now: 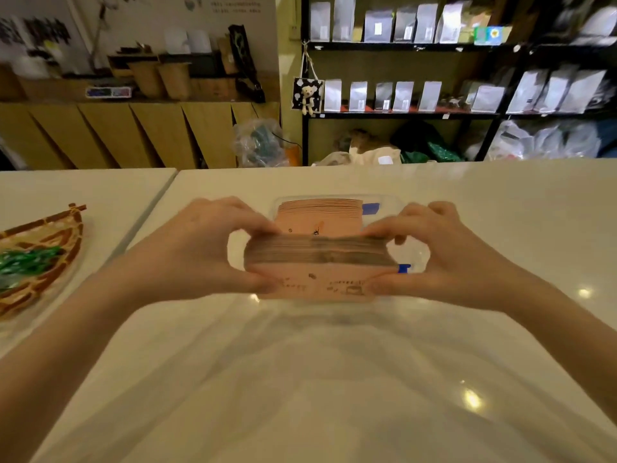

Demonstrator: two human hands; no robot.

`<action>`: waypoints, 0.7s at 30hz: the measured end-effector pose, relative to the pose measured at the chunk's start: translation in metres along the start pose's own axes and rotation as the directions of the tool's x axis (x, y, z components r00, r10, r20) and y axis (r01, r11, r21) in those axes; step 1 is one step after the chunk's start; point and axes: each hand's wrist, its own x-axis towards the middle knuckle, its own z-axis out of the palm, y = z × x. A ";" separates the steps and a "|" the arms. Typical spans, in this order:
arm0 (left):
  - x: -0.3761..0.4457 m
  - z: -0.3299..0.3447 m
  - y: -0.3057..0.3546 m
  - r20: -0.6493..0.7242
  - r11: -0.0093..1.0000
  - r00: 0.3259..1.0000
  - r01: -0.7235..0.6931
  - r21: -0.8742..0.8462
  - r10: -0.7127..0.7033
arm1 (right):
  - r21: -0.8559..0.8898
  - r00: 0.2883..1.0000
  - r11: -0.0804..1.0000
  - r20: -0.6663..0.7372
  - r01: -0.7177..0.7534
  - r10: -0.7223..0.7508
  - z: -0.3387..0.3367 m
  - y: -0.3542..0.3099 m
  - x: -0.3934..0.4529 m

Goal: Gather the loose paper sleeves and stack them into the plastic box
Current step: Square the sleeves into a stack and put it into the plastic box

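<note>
A thick bundle of pink paper sleeves [317, 265] is held between both hands just above the near part of a clear plastic box [417, 253]. My left hand [203, 248] pinches the bundle's left end and my right hand [440, 252] pinches its right end. Small black drawings mark the sleeve facing me. Behind the bundle, another stack of pink sleeves [320, 213] lies inside the far part of the box. Blue tape tabs [370, 208] stick to the box's right side. The box's near wall is hidden by the bundle.
A woven boat-shaped basket [43, 259] with green wrapped items sits at the left on the white table [500, 208]. A seam between two tabletops runs at the left. Black shelves with silver pouches [400, 95] stand behind the table.
</note>
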 end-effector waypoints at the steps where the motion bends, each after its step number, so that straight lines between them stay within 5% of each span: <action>1: 0.008 -0.007 0.001 -0.026 1.000 1.000 -0.009 0.005 0.009 | -0.009 0.999 1.000 -0.032 0.008 -0.008 -0.008 0.001 0.005; 6: 0.049 -0.022 -0.005 -0.083 0.999 0.995 0.043 -0.034 -0.046 | -0.045 0.991 0.995 -0.103 -0.094 0.088 -0.036 0.018 0.037; 16: 0.094 0.022 -0.039 0.188 0.991 0.976 0.096 0.096 -0.113 | -0.014 0.947 0.969 0.210 -0.246 0.243 -0.010 0.059 0.076; 21: 0.098 0.035 -0.045 0.228 0.980 0.967 0.067 0.186 -0.110 | -0.168 0.924 0.958 0.269 -0.233 0.272 0.003 0.061 0.084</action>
